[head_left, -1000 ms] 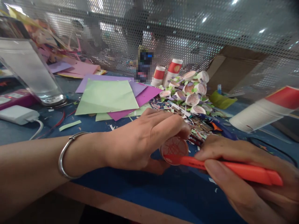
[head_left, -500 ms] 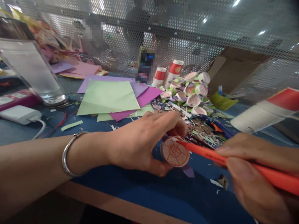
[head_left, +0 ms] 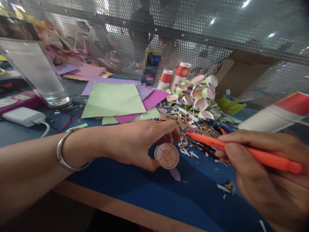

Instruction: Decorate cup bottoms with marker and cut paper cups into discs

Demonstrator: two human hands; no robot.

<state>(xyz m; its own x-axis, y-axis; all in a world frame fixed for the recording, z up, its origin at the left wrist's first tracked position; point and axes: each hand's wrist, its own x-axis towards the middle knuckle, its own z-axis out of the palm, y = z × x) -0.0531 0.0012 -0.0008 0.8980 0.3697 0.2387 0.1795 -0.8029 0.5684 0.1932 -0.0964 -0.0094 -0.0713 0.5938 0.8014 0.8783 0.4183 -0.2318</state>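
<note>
Between the thumb and fingers of my left hand (head_left: pixel 140 143) is a small round paper piece (head_left: pixel 167 156), seemingly a cut-off paper cup bottom. Red lines form a grid-filled circle with spokes on its face, and a purple paper tab (head_left: pixel 175 174) sticks out below it. My right hand (head_left: pixel 260 174) is closed around an orange-red marker (head_left: pixel 263 157). The marker's tip points left and stands apart from the paper piece, just right of my left fingertips. Part of the left fingers is hidden behind the piece.
Behind my hands lie paper scraps (head_left: pixel 188 119) and a heap of similar decorated rounds (head_left: pixel 200 103). Stacked paper cups (head_left: pixel 275 112) lean at right. Green paper (head_left: pixel 116 100), a clear water bottle (head_left: pixel 38 67) and a white charger (head_left: pixel 24 116) are at left. Perforated metal (head_left: pixel 116 42) stands behind.
My left hand has moved left with the round piece. The marker's tip has come off the piece's face, and my right hand has shifted slightly up and left.
</note>
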